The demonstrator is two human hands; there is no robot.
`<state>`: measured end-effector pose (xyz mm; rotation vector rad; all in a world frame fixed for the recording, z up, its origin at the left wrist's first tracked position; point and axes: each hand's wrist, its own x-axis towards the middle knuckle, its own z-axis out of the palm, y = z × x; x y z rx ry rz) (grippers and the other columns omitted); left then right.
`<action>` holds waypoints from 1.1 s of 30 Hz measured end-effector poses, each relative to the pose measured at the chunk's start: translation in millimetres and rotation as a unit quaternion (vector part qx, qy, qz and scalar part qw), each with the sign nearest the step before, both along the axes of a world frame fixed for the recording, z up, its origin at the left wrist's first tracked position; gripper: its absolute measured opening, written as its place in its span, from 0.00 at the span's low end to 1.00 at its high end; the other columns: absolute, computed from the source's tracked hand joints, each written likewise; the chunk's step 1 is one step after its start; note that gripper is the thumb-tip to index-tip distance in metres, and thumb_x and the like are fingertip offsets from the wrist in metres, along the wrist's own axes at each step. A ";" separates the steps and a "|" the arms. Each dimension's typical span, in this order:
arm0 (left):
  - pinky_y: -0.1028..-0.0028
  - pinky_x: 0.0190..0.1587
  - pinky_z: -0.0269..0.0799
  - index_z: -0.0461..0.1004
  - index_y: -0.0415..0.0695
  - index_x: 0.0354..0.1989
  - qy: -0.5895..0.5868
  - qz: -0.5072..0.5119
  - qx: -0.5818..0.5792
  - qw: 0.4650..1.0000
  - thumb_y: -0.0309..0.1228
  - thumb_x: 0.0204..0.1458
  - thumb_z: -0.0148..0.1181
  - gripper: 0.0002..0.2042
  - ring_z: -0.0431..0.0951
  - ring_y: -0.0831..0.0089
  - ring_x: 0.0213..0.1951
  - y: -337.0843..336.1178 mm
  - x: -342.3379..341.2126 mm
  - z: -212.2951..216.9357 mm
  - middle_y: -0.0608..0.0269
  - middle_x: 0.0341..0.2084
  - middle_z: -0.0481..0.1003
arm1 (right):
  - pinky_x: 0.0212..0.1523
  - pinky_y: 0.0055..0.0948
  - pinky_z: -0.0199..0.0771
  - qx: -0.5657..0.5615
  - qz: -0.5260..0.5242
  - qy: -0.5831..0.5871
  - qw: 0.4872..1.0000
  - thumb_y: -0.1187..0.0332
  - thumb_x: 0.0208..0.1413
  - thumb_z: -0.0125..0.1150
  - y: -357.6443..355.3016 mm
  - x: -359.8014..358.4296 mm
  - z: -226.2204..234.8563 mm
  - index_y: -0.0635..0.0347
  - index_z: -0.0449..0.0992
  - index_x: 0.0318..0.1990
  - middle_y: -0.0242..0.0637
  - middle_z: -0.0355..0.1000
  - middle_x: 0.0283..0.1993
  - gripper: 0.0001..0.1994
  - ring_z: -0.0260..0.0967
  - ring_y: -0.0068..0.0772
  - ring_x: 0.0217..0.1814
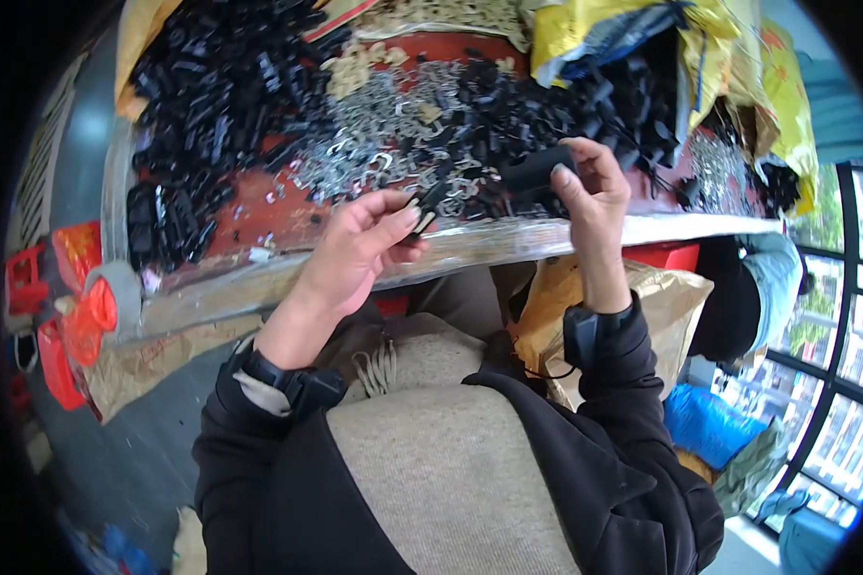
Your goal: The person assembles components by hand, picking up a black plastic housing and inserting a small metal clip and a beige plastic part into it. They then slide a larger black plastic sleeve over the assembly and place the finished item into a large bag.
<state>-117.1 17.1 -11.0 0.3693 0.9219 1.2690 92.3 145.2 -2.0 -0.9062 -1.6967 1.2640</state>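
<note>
Hands over cluttered counter (508,240): our left hand (360,251) pinches small black plastic clip (430,199) between thumb and fingers, our right hand (593,187) closed around larger black plastic piece (537,172), both held just above counter's front edge. Behind them, heap of silver metal clips (374,134) between piles of black plastic parts (211,105). Yellow sacks (623,34) at far right.

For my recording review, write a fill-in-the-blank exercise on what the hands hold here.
1. The right hand grips a ____ plastic part.
2. The left hand pinches a small black clip between thumb and ____.
3. Between the black piles on the table lie silvery ____ hooks.

Missing: black; fingers; metal
</note>
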 end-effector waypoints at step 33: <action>0.87 0.22 0.65 0.69 0.34 0.36 0.114 -0.066 0.022 0.991 0.27 0.43 0.57 0.12 0.68 0.86 0.20 -2.9 -16.3 2.3 0.66 0.19 0.70 | 0.42 0.30 0.66 0.230 0.272 -0.111 0.928 0.77 0.36 0.63 -37.9 -30.6 -2.0 0.62 0.57 0.35 0.54 0.65 0.41 0.21 0.65 0.41 0.43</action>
